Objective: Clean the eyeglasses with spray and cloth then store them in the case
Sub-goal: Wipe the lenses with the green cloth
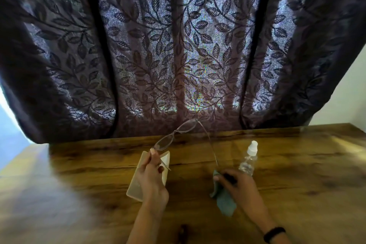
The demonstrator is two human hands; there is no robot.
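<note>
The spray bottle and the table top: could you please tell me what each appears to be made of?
The small clear spray bottle looks like glossy transparent plastic, since the table shows through it, with an opaque white nozzle. The brown table top looks like wood or wood-grain laminate; its streaked grain has a slight sheen.

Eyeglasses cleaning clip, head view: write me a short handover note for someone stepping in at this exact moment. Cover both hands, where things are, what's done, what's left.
Left hand: holds the eyeglasses by one temple, raised above the table, temples unfolded.
Right hand: grips the teal cleaning cloth wrapped around the tip of the other temple.
Spray bottle: upright on the table just beyond the right hand, cap on.
Case: white, open, on the table under the left hand, nothing visible in it.
Done: glasses picked up, cloth in use. Whether spray was applied cannot be told.
Left: finish wiping, fold the temples, place the glasses in the case, close it.
</note>
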